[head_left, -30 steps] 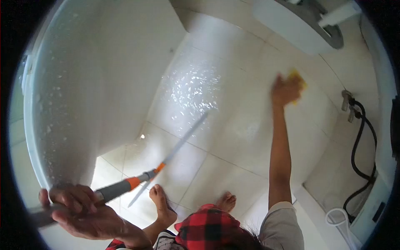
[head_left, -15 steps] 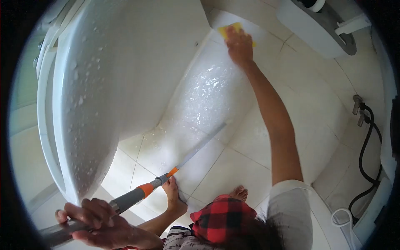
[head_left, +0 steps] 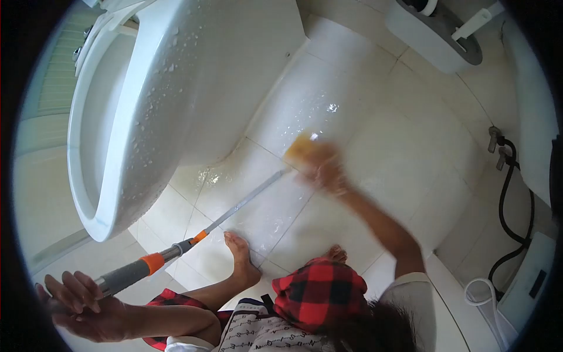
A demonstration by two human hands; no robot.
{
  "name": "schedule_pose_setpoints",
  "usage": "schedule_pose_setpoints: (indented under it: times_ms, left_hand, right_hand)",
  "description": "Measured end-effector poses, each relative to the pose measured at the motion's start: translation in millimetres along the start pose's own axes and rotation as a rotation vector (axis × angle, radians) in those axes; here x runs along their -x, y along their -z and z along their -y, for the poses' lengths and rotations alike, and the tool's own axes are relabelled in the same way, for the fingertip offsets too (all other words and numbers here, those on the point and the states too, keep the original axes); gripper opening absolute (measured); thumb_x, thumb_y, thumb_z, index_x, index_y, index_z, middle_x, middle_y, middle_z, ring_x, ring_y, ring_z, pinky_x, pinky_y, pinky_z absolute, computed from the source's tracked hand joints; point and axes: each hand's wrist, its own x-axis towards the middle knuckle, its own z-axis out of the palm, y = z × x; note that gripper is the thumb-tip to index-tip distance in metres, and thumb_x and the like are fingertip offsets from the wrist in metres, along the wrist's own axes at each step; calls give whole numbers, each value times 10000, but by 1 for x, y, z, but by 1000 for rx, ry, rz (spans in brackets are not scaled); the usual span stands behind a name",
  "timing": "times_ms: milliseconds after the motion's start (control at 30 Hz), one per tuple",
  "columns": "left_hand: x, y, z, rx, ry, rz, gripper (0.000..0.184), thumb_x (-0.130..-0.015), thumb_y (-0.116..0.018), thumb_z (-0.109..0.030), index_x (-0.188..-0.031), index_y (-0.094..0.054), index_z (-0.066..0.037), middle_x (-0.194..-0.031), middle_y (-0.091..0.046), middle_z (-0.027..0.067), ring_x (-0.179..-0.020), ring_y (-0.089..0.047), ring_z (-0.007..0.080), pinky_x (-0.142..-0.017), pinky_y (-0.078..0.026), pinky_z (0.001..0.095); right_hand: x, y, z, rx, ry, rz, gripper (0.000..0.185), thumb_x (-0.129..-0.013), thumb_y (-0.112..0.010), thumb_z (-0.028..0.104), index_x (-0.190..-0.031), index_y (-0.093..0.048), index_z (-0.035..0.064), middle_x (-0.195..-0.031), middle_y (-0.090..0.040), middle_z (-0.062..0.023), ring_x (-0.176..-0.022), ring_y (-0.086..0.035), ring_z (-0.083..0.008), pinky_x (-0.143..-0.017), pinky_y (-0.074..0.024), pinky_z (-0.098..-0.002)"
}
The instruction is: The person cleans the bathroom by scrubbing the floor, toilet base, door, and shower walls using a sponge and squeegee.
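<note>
My left hand (head_left: 88, 308), at the lower left, has its fingers curled round a long pole (head_left: 126, 276) with a grey grip, orange rings and a thin, pale far section. The pole slants up to the right over the floor; what its far tip is attached to, if anything, cannot be made out. My right hand (head_left: 324, 167), smeared by motion, presses a yellow sponge (head_left: 300, 148) on the wet tiled floor (head_left: 281, 217), just beyond the pole's tip. Wet glints show on the tiles around the sponge.
A white toilet (head_left: 135, 135) with water drops on its side stands at left. At upper right is a grey-white bin (head_left: 428, 35) with a white handle in it. A black hose (head_left: 507, 217) hangs from wall valves (head_left: 497, 141). My bare feet (head_left: 240, 258) are on the tiles.
My right hand has drawn the sponge from the far floor back towards me, to near the pole's tip. My left hand and the pole have shifted slightly left. Foamy water on the tiles has thinned.
</note>
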Motion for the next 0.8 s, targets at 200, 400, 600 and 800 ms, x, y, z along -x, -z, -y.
schedule_pose_setpoints:
  times_ms: [200, 400, 600, 800]
  left_hand:
    - [21, -53, 32, 249, 198, -8, 317, -898, -512, -271, -1073, -411, -27, -671, -400, 9, -462, -347, 59, -353, -277, 174]
    - [36, -122, 87, 280, 239, -46, 340, -901, -481, -264, -1092, -427, 12, -625, -388, 12, -403, -332, 58, -333, -295, 180]
    - [48, -134, 104, 344, 201, -67, 323, -909, -494, -250, -1092, -435, 9, -587, -381, 18, -392, -342, 65, -325, -306, 189]
    - [55, -166, 117, 405, 144, -165, 274, -934, -438, -223, -1075, -453, 11, -629, -400, 20, -452, -369, 66, -357, -321, 178]
  right_hand:
    - [-69, 125, -154, 802, -543, -583, 597, -828, -536, 390, -1331, -355, 123, -1340, -400, -89, -1200, -381, -304, -963, -258, -541]
    - [-11, 58, -34, 363, 94, -171, 440, -847, -518, 235, -1266, -448, 122, -1312, -419, -123, -1183, -402, -305, -978, -275, -498]
    - [103, 199, -187, 800, -872, -851, 315, -796, -532, 76, -1110, -548, 80, -1066, -574, -129, -999, -533, -275, -801, -424, -422]
    - [0, 172, -216, 598, -383, -779, 393, -669, -565, 6, -1041, -583, 129, -1088, -566, -81, -1058, -494, -288, -923, -334, -428]
